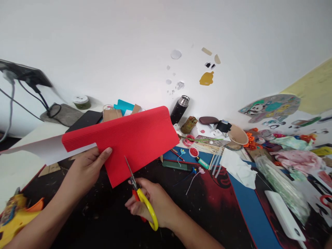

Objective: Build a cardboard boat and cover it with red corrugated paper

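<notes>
A large sheet of red corrugated paper (145, 138), white on its back, is held up over the dark table. My left hand (89, 166) pinches it at the lower left, thumb on the red face and fingers behind. In my right hand (151, 199) is a pair of scissors (145, 205) with yellow and red handles. The upper blade lies across the red face from the lower edge, pointing up and left; the other blade is hidden behind the sheet. A black thermos (180, 109) stands just beyond the sheet's right end.
Behind the sheet are a lidded jar (81, 102) and a black box (85, 121). Small craft bits, a green glue stick (202, 162) and white tissue (239, 168) lie at right. Further right are a plastic bag (282, 188) and a white glue gun-like device (284, 214). A yellow object (19, 221) sits lower left.
</notes>
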Demonstrator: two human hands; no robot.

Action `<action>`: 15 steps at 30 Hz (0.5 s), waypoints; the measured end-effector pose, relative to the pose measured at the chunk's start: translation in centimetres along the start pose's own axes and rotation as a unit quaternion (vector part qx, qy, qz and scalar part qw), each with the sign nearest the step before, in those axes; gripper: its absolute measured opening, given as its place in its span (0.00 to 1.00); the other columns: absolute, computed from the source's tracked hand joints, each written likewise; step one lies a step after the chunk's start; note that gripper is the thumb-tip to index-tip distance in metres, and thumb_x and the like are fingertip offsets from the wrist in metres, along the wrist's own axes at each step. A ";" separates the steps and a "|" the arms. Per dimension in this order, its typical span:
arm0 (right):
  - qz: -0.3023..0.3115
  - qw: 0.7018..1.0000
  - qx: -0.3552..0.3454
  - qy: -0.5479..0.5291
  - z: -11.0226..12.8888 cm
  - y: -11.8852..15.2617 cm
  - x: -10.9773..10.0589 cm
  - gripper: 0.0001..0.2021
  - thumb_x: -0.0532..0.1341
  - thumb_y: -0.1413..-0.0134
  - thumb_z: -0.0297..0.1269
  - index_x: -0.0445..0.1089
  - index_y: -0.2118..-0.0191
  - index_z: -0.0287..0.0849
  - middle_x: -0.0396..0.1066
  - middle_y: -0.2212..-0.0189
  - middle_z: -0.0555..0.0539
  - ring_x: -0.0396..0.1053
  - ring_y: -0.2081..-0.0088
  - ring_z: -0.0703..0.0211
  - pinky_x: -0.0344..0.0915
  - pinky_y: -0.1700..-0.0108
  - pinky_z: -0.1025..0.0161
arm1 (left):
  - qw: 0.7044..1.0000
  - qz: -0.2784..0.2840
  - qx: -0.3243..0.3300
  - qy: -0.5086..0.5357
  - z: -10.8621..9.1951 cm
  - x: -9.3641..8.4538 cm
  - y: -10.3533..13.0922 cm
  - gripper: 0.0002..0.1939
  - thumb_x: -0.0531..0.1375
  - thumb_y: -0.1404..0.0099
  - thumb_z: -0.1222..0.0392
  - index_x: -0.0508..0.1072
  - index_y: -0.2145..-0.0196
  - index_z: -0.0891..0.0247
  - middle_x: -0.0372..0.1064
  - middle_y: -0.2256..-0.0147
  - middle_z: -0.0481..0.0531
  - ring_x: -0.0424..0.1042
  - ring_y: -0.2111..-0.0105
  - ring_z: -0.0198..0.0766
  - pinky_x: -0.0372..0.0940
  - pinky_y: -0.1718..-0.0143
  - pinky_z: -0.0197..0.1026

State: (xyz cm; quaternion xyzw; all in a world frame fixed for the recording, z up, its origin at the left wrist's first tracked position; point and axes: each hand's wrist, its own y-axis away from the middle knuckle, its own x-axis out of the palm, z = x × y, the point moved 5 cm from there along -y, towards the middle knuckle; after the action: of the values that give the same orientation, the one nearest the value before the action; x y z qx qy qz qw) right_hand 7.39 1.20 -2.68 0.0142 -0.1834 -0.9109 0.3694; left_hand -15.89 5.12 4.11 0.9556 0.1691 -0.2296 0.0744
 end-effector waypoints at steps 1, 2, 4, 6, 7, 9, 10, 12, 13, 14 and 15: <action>0.002 1.000 -0.005 -0.001 0.1 0.0 0.0 0.52 0.79 0.59 0.72 0.72 0.34 0.44 0.84 0.63 0.44 0.83 0.63 0.49 0.78 0.58 0.57 | 1.000 0.006 0.002 0.006 0.0 0.1 0.0 0.28 0.60 0.37 0.27 0.74 0.73 0.56 0.76 0.73 0.51 0.72 0.70 0.48 0.66 0.65 0.45; -0.001 1.000 -0.009 -0.002 0.2 0.0 0.0 0.51 0.79 0.58 0.72 0.73 0.35 0.44 0.83 0.63 0.45 0.82 0.63 0.51 0.77 0.58 0.58 | 1.000 0.012 0.004 0.012 0.0 0.1 0.0 0.27 0.60 0.37 0.28 0.74 0.72 0.56 0.76 0.72 0.51 0.72 0.70 0.48 0.66 0.65 0.45; -0.016 1.000 0.000 -0.009 0.4 0.0 0.0 0.48 0.79 0.57 0.71 0.74 0.38 0.43 0.81 0.65 0.46 0.81 0.66 0.54 0.75 0.62 0.61 | 1.000 0.016 0.006 0.019 0.0 0.2 0.0 0.27 0.60 0.37 0.28 0.74 0.73 0.56 0.76 0.72 0.50 0.71 0.70 0.47 0.66 0.65 0.44; -0.029 0.999 0.022 -0.023 0.5 0.0 0.1 0.46 0.78 0.55 0.72 0.74 0.41 0.42 0.79 0.66 0.48 0.78 0.71 0.58 0.72 0.68 0.64 | 1.000 0.018 0.005 0.020 0.2 0.3 0.1 0.28 0.60 0.37 0.27 0.72 0.74 0.55 0.73 0.74 0.49 0.69 0.72 0.46 0.65 0.67 0.44; -0.032 0.999 0.032 -0.030 0.6 0.0 0.2 0.45 0.77 0.54 0.72 0.74 0.42 0.42 0.78 0.66 0.49 0.76 0.73 0.60 0.71 0.71 0.66 | 1.000 0.019 0.003 0.019 0.3 0.4 0.1 0.28 0.60 0.37 0.27 0.72 0.74 0.55 0.72 0.75 0.49 0.69 0.72 0.45 0.65 0.68 0.44; -0.032 0.998 0.041 -0.036 0.9 0.0 0.5 0.44 0.76 0.52 0.73 0.73 0.42 0.41 0.76 0.68 0.51 0.72 0.77 0.63 0.68 0.75 0.68 | 1.000 0.025 -0.002 0.017 0.5 0.6 0.2 0.29 0.60 0.36 0.27 0.72 0.74 0.56 0.73 0.75 0.49 0.69 0.72 0.45 0.64 0.68 0.44; -0.034 0.998 0.041 -0.034 1.0 0.0 0.6 0.44 0.76 0.52 0.72 0.72 0.43 0.40 0.75 0.69 0.52 0.71 0.78 0.64 0.67 0.76 0.68 | 0.999 0.026 -0.002 0.017 0.5 0.7 0.3 0.29 0.59 0.36 0.27 0.72 0.73 0.56 0.73 0.74 0.50 0.70 0.71 0.46 0.65 0.68 0.44; -0.041 0.998 0.039 -0.028 1.3 0.1 0.6 0.42 0.75 0.51 0.72 0.72 0.45 0.40 0.73 0.72 0.54 0.70 0.80 0.65 0.65 0.78 0.70 | 1.000 0.027 0.001 0.016 0.6 0.8 0.4 0.29 0.59 0.35 0.27 0.72 0.73 0.56 0.74 0.73 0.51 0.72 0.69 0.47 0.65 0.66 0.45; -0.043 0.998 0.039 -0.025 1.4 0.1 0.6 0.42 0.75 0.50 0.72 0.72 0.45 0.40 0.72 0.73 0.54 0.69 0.80 0.65 0.64 0.79 0.70 | 1.000 0.026 0.003 0.012 0.6 0.8 0.5 0.28 0.59 0.35 0.27 0.70 0.74 0.55 0.73 0.73 0.51 0.72 0.68 0.48 0.66 0.65 0.45; -0.045 0.998 0.039 -0.020 1.4 0.1 0.6 0.41 0.75 0.50 0.72 0.73 0.46 0.40 0.71 0.73 0.55 0.68 0.81 0.66 0.63 0.79 0.70 | 1.000 0.024 0.004 0.008 0.6 0.8 0.5 0.28 0.59 0.36 0.27 0.69 0.75 0.55 0.72 0.74 0.50 0.72 0.67 0.49 0.65 0.65 0.45; -0.047 0.998 0.039 -0.016 1.5 0.2 0.5 0.40 0.75 0.50 0.72 0.73 0.47 0.40 0.71 0.74 0.55 0.68 0.81 0.66 0.63 0.80 0.70 | 1.000 0.024 0.003 0.003 0.6 0.8 0.6 0.29 0.59 0.36 0.27 0.68 0.75 0.54 0.71 0.74 0.50 0.72 0.67 0.49 0.65 0.66 0.45</action>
State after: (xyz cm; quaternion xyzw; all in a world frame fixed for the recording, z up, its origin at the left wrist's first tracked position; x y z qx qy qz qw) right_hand 6.86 1.22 -1.16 0.0223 -0.2240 -0.9195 0.3223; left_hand -15.21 4.65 3.27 0.9604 0.1456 -0.2250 0.0762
